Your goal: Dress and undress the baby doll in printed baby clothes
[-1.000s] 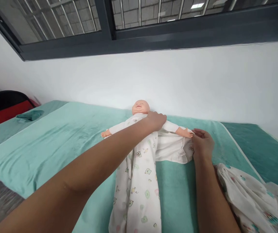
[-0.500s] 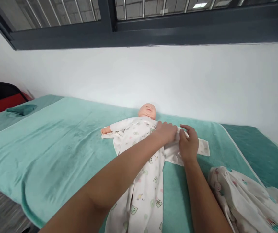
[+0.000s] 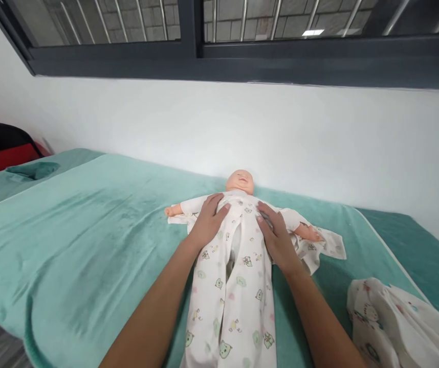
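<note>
"Where did the baby doll [image 3: 240, 181] lie?"

"On its back on the teal bedspread [image 3: 89, 245], head near the white wall [image 3: 166, 128], arms out sideways, the animal-print romper [image 3: 248, 278] over its front."

"What were the left hand [image 3: 209, 222] and right hand [image 3: 279, 237] doing?"

"Resting on the cloth, either side of the chest, fingers spread. I saw neither one pinching anything."

"How did it all look to handle?"

"The romper seemed light, soft and floppy, apt to rumple if tugged; I'd have held it by its front edges, or by the flap [image 3: 334, 245] beyond the doll's forearm. The doll looked smooth and firmer, perhaps slippery at the head, so better supported under the torso."
</note>
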{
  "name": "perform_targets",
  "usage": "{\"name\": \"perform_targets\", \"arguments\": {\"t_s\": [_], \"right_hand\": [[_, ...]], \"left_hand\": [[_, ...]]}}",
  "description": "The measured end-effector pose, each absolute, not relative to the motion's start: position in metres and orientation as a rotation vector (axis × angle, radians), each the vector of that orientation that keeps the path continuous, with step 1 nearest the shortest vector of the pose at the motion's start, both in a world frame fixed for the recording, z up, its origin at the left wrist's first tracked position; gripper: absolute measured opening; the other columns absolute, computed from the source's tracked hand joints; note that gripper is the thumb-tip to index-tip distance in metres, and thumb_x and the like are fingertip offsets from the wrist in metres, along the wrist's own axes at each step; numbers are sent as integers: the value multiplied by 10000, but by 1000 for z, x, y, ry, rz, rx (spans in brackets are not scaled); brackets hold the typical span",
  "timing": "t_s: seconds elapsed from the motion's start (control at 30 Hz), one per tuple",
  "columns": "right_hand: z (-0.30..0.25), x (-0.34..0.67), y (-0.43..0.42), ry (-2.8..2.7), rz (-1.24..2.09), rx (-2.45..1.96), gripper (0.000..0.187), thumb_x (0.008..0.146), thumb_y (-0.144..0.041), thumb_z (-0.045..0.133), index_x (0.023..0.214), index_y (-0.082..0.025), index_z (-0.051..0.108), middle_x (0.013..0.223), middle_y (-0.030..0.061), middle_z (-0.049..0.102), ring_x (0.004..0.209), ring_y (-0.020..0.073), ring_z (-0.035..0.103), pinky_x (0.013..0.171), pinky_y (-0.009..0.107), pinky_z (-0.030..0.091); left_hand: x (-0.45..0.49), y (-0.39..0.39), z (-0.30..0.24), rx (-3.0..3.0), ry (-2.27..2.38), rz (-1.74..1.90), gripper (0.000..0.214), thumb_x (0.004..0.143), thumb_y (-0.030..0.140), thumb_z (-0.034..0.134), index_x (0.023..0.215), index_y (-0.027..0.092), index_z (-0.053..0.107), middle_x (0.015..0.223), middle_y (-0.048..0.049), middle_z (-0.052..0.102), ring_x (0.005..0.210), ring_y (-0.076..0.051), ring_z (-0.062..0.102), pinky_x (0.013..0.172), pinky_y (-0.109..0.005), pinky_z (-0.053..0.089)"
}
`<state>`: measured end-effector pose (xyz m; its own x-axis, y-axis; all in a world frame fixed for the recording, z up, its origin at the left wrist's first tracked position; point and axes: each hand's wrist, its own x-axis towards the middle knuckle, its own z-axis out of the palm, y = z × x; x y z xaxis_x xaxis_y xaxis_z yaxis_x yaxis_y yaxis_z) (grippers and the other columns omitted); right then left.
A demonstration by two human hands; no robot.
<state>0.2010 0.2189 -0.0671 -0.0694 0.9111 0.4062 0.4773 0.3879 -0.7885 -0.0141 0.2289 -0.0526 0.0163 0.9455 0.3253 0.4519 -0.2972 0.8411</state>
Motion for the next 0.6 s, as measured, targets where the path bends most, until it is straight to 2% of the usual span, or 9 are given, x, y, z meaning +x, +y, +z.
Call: {"name": "perform_targets", "arguments": {"t_s": [0.07, 0.13, 0.33, 0.47, 0.6], "right_hand": [[-67, 196, 220, -1726, 618, -1234, 401, 975, -511, 473, 1297, -298, 581, 1530, 54, 516, 1472, 244, 381, 1268, 535, 25], [-67, 195, 221, -1724, 642, -1257, 426, 947, -544, 501, 1291, -304, 575, 1552, 51, 487, 1502, 252, 323, 1263, 542, 14], [-62, 193, 222, -1717, 644, -1292, 543, 801, -598, 659, 1245, -303, 559, 1567, 79, 425, 1482, 316, 304, 1215, 574, 155], [-58, 190, 219, -1752, 561, -1263, 443, 781, -554, 688, 1119, -292, 574, 1515, 85, 414, 1439, 310, 322, 1198, 561, 174], [-57, 185, 216, -1729, 475, -1267, 340, 766, -531, 716, 951, -269, 602, 1376, 82, 432, 1351, 314, 343, 1158, 541, 247]], "left_hand": [[-15, 230, -56, 1737, 1409, 1258, 377, 972, 423, 506, 1292, 226, 534, 1464, -91, 508, 1395, -220, 442, 1198, -388, 332], [-12, 229, -56, 1776, 1396, 1284, 347, 957, 412, 540, 1251, 227, 541, 1409, -91, 539, 1351, -226, 471, 1172, -397, 355], [-8, 222, -52, 2089, 1371, 1381, 189, 958, 384, 564, 1050, 218, 563, 1253, -86, 598, 1230, -233, 504, 1079, -402, 406], [-6, 219, -48, 2339, 1399, 1345, 255, 985, 416, 526, 835, 210, 544, 977, -59, 635, 986, -216, 529, 890, -368, 438], [-5, 219, -50, 2422, 1460, 1323, 343, 992, 445, 504, 741, 212, 511, 775, -33, 590, 826, -200, 511, 769, -345, 392]]}}
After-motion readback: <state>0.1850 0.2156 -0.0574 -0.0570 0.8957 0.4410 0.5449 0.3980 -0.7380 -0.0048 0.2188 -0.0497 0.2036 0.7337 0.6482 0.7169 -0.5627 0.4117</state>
